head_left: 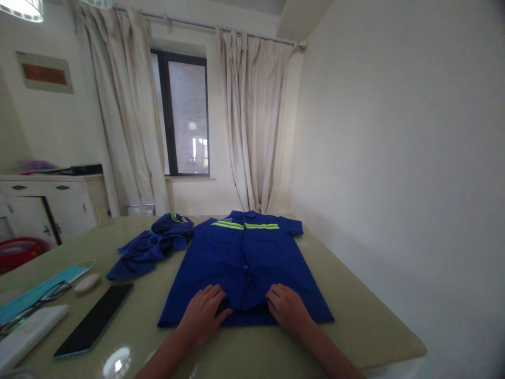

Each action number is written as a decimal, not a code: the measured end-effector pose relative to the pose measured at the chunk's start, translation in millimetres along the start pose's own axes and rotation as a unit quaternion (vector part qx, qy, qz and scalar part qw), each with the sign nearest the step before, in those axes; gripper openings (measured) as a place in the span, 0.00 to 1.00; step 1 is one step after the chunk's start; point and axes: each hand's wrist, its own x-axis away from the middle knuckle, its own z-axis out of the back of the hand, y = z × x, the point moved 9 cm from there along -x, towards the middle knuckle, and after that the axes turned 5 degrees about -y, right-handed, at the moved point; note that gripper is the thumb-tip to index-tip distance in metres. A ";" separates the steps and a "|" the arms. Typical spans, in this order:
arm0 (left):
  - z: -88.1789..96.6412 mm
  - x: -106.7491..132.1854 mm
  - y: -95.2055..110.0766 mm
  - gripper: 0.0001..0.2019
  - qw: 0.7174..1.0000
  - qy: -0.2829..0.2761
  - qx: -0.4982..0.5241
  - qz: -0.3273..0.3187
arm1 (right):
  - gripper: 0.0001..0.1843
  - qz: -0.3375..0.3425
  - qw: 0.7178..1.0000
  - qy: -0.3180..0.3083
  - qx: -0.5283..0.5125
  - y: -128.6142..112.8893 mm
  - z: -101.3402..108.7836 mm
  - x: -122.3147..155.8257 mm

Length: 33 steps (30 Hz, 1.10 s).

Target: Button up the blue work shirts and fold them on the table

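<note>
A blue short-sleeved work shirt (244, 252) lies spread front up on the table, collar away from me and hem toward me. Two yellow-green stripes cross its chest, and a button placket runs down the middle. My left hand (203, 310) is at the hem left of the placket, fingers on top of the cloth and thumb lower. On the other side of the placket, the curled fingers of my right hand (290, 308) grip the hem. Between my hands the front layer is slightly lifted, showing a dark gap above the back layer.
A crumpled blue garment (155, 245) lies left of the shirt. On the table's left are a black phone (94, 318), a white box-like item (29, 337), glasses (55, 292), a blue face mask (43, 292) and a pale oval object (87, 283). A wall (394, 184) rises at right.
</note>
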 end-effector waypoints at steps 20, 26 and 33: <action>-3.4 3.1 4.1 0.11 0.997 -0.024 -0.042 -0.063 | 0.24 -0.097 0.995 -0.027 0.013 67.5 0.6 33.6; 12.2 5.5 -2.3 0.13 0.998 0.018 -0.039 -0.049 | 0.28 -0.170 0.985 -0.013 -0.001 104.7 9.2 52.8; 22.1 24.4 -1.8 0.13 0.994 0.013 0.017 -0.104 | 0.27 -0.140 0.988 -0.005 -0.066 111.3 26.6 67.8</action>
